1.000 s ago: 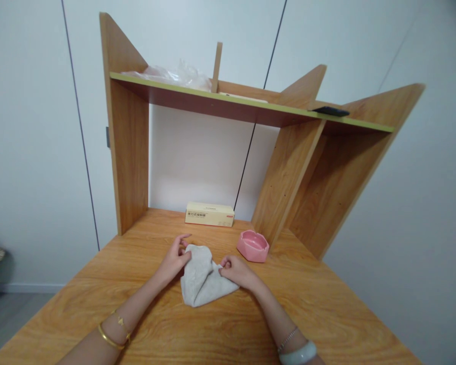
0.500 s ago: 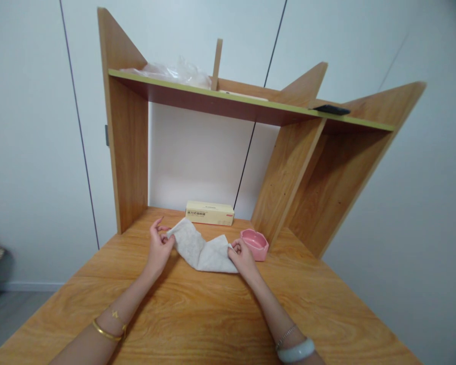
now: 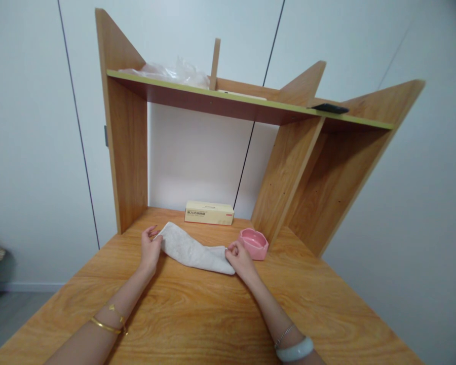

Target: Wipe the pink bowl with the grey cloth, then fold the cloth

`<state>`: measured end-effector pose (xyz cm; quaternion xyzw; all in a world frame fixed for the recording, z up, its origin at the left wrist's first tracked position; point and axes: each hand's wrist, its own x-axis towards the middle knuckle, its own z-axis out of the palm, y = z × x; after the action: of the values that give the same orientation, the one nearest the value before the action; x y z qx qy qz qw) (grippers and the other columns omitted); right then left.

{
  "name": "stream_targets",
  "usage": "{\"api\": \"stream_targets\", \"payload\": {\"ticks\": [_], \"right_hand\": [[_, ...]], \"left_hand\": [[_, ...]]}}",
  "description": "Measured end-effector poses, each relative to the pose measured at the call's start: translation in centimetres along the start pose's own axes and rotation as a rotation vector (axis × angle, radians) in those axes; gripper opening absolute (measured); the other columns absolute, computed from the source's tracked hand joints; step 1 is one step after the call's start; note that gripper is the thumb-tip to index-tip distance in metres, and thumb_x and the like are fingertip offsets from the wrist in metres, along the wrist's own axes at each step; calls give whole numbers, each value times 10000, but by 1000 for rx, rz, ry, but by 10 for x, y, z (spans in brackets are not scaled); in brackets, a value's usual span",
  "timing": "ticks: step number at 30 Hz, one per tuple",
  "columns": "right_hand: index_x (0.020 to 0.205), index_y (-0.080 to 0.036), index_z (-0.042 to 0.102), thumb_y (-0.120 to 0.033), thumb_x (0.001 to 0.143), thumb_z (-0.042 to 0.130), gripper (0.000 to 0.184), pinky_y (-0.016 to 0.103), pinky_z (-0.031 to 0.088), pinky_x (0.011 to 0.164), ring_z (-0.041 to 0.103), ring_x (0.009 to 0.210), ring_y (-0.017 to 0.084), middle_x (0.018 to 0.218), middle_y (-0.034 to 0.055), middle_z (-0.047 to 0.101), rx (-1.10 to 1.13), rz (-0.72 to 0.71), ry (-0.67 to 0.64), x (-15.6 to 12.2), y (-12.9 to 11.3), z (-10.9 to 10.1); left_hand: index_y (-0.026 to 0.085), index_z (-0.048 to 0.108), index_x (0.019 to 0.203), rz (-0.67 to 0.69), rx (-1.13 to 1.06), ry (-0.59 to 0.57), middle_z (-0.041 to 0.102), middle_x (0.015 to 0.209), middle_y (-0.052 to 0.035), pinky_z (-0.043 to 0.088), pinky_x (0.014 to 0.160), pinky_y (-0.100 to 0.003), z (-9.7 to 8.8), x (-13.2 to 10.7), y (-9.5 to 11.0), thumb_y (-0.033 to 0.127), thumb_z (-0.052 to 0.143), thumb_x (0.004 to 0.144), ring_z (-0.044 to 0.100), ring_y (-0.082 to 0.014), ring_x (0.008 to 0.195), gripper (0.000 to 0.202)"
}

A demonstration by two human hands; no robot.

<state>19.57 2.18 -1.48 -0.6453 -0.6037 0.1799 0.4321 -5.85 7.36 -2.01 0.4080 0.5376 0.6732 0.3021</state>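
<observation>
Pale grey fabric cloth [image 3: 193,253] spans from the left hand [image 3: 151,250], pinching one end, to the right hand [image 3: 240,259], pinching the other; just beyond the right hand sits a pink faceted bowl [image 3: 257,250].

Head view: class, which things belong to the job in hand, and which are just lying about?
In the job:
grey cloth
left hand, pinching one end
right hand, pinching the other

Lying about:
cream box, at the back
pink dish, near the right hand
clear plastic bag, on the shelf
dark flat object, likewise
</observation>
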Motion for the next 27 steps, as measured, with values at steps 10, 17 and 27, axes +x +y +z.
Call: {"api": "stream_targets", "payload": {"ticks": [10, 17, 27], "right_hand": [[706, -189, 537, -251, 725, 477, 89, 228, 324, 553, 450, 569, 124, 552, -38, 467, -91, -122, -39, -2, -3, -2], [830, -204, 650, -332, 744, 552, 183, 277, 327, 718, 486, 798, 174, 770, 30, 598, -327, -271, -160, -12, -15, -4], [956, -236, 641, -332, 742, 573, 244, 322, 261, 771, 469, 889, 207, 927, 38, 634, -470, -328, -217, -19, -21, 2]], "left_hand": [[211, 502, 955, 137, 95, 16, 557, 1070, -50, 323, 990, -415, 1, 6, -7, 146, 499, 656, 497, -205, 1056, 306], [216, 521, 925, 180, 91, -62, 574, 1044, -43, 371, 950, -383, 3, 1, -5, 127, 489, 654, 514, -197, 1017, 287], [215, 541, 915, 183, 129, -88, 582, 1021, -42, 381, 923, -370, 5, 0, -8, 120, 476, 661, 520, -192, 969, 280]]}}
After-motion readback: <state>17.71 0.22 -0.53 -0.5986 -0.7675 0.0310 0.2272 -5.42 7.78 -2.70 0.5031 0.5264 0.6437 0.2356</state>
